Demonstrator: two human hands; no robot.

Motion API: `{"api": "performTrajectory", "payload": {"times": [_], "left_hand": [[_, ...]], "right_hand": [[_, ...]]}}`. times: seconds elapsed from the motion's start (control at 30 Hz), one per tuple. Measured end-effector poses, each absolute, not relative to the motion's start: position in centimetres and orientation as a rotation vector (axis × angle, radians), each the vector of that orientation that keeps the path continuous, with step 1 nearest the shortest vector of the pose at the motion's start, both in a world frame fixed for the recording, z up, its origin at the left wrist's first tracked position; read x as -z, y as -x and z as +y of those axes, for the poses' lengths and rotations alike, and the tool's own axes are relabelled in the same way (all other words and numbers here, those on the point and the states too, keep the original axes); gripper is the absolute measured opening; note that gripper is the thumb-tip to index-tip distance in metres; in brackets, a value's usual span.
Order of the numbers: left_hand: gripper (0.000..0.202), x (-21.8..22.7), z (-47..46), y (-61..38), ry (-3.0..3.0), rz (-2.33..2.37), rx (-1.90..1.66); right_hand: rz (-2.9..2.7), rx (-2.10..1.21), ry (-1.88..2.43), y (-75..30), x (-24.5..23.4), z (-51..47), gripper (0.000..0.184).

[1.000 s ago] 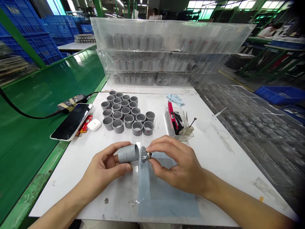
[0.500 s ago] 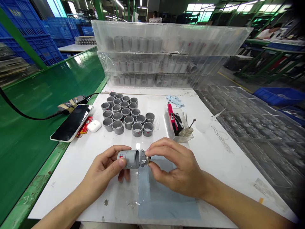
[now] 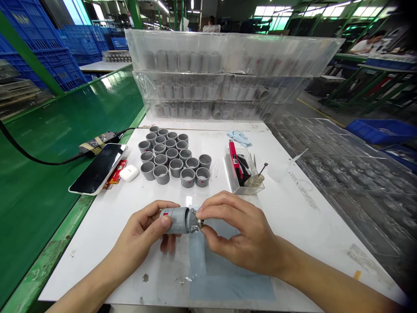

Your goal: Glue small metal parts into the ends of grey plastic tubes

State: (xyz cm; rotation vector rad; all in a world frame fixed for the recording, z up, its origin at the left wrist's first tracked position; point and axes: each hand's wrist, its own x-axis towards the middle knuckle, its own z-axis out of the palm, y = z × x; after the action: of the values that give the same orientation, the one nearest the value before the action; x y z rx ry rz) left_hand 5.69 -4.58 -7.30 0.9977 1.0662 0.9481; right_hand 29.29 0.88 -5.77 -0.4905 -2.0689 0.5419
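A grey cylindrical sleeve (image 3: 177, 219) with a small red mark lies sideways in my left hand (image 3: 148, 224), gripped between thumb and fingers. My right hand (image 3: 234, 230) pinches a small round grey part with metal bits (image 3: 193, 220) at the sleeve's right-hand mouth. The part touches the rim and sits slightly tilted; how deep it reaches inside is hidden. Below both hands a blue sheet (image 3: 231, 278) lies on the white table (image 3: 107, 278). Beyond them stand several short grey rings (image 3: 176, 167) in a cluster.
A clear box (image 3: 246, 189) holds a red-handled tool (image 3: 233, 156) and a small jar. At left are a phone (image 3: 99, 169) and a white case (image 3: 129, 173). Stacked clear trays (image 3: 221, 89) of grey cylinders close off the back. More trays (image 3: 342, 174) stand at right.
My right hand has moved slightly left, bringing the small round part from just outside the sleeve against its mouth. My left hand keeps its hold on the sleeve.
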Motion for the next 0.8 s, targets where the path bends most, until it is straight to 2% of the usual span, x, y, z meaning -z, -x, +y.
{"api": "performTrajectory", "payload": {"times": [0.8], "left_hand": [[0.043, 7.21, -4.69, -5.68, -1.025, 1.082, -0.922]], "right_hand": [[-2.062, -0.586, 0.509, -29.07, 5.72, 0.7, 0.028]]}}
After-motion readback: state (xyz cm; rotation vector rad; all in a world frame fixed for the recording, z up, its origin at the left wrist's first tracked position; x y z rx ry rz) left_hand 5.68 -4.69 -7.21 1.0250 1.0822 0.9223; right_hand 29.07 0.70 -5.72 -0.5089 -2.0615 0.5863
